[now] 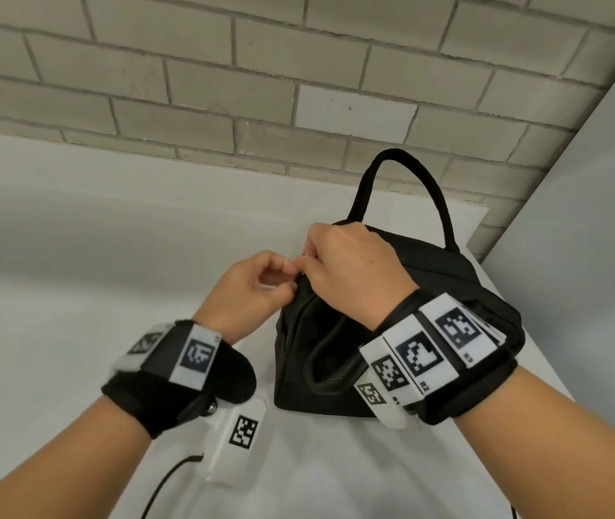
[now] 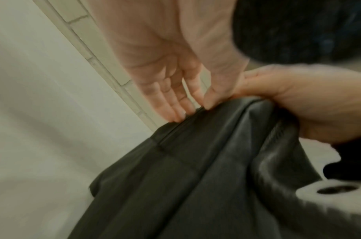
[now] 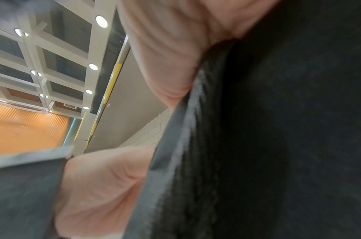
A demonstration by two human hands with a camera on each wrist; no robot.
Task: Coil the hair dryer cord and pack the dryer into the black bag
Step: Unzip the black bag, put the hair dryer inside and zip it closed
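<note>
Black bag (image 1: 448,294) sits on white table (image 1: 73,256), one handle (image 1: 403,181) standing up at its far side, 2nd handle lying inside the open mouth. Both hands meet at bag's top left corner: right hand (image 1: 350,271) curled over the edge, pinching sth small & metallic; left hand (image 1: 249,290) w/ fingers curled, tips at same spot. Brick wall (image 1: 223,88) behind bag. Thin black cable (image 1: 171,477) on table near-left of bag.

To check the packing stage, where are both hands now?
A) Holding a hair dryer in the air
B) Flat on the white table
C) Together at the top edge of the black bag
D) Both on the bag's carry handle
C: the left hand and right hand meet at the top edge of the black bag; its handle stands free.
</note>
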